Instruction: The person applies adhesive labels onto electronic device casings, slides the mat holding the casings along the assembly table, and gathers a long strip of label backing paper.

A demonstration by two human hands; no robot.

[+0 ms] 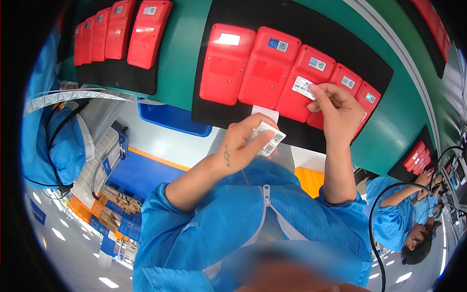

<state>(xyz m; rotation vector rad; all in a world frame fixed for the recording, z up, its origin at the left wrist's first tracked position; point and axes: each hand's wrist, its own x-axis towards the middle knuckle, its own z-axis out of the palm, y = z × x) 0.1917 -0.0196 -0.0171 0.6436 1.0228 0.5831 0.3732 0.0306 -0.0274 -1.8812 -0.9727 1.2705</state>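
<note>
White and likely flimsy, the label [300, 86] over the case [292, 105] needs edge holding: our right hand [336, 108] pinches it; our left hand [239, 144] grips the stack [277, 138].

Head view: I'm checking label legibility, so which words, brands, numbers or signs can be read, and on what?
No words, brands or numbers are readable.
White rectangular label in the right hand: black print, too small.
Stacked white labels in the left hand: square codes, print too small.
Silver rectangular stickers on red plastic cases: square codes, any print too small.
</note>
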